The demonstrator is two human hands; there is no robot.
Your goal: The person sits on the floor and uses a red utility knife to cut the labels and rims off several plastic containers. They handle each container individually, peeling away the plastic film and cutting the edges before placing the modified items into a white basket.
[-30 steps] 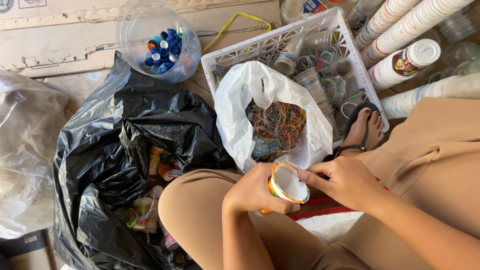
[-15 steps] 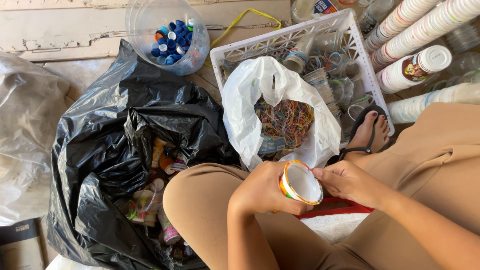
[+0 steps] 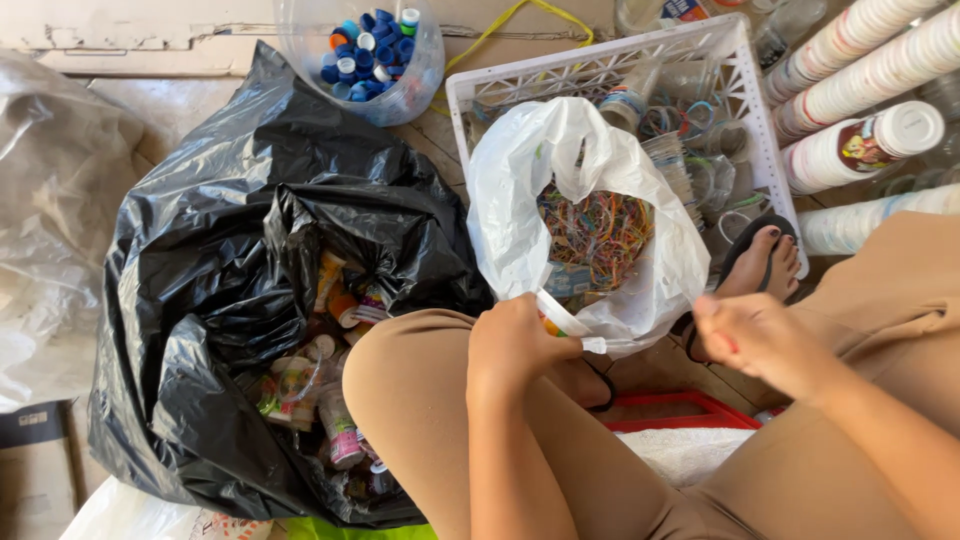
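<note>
My left hand (image 3: 515,348) grips a small orange container with a white rim (image 3: 562,318), tilted at the lower edge of a white plastic bag (image 3: 510,190). Inside the bag lies a tangle of coloured rubber bands (image 3: 600,235). My right hand (image 3: 760,335) hovers to the right of the bag, apart from the container, with its fingers loosely curled. A small red bit shows at its fingertips, and I cannot make out what it is. Both hands are above my knees.
A black rubbish bag (image 3: 230,260) full of small bottles lies open at my left. Behind it stands a clear tub of bottle caps (image 3: 365,50). A white crate (image 3: 600,65) holds plastic rings and cups. Stacked paper cups (image 3: 860,60) lie at the right; my sandalled foot (image 3: 765,255) rests by the crate.
My right hand has left the container's rim and moved right. My left hand has carried the container up to the white bag's edge and tilted it.
</note>
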